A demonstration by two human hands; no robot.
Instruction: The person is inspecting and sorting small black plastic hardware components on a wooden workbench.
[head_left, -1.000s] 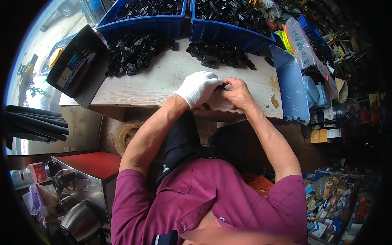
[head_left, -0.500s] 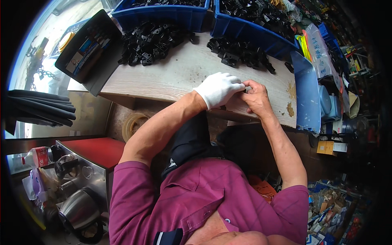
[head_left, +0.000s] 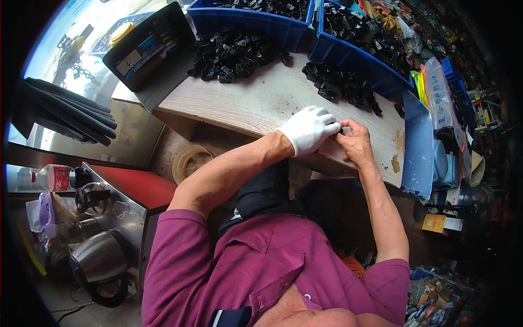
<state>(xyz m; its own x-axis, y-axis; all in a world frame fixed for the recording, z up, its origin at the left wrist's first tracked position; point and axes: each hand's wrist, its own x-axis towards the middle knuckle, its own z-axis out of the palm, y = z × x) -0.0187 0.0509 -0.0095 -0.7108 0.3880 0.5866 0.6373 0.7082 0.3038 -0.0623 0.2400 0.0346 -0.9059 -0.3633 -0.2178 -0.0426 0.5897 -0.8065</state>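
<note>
My left hand (head_left: 310,129), in a white knit glove, is over the front edge of the pale wooden table (head_left: 239,106), its fingers bent and closed. Against its fingertips, the thumb and fingers of my bare right hand (head_left: 355,146) are pinched together. A small dark bit shows between the two hands, but the fingers hide most of it. Beyond my hands lie two heaps of small black clip-like parts: a larger heap (head_left: 231,57) at the left and a smaller heap (head_left: 340,84) at the right.
Two blue bins, a left bin (head_left: 289,34) and a right bin (head_left: 357,57), hold more black parts along the far edge. A propped tablet (head_left: 150,54) stands at the left; a blue plastic panel (head_left: 418,144) borders the right. Lower left are a red-topped cabinet (head_left: 136,182) and steel kettle (head_left: 101,256).
The whole view has shifted, so the table and bins appear farther right and turned slightly. Both hands stay together at the table's front edge, with little change in their grip.
</note>
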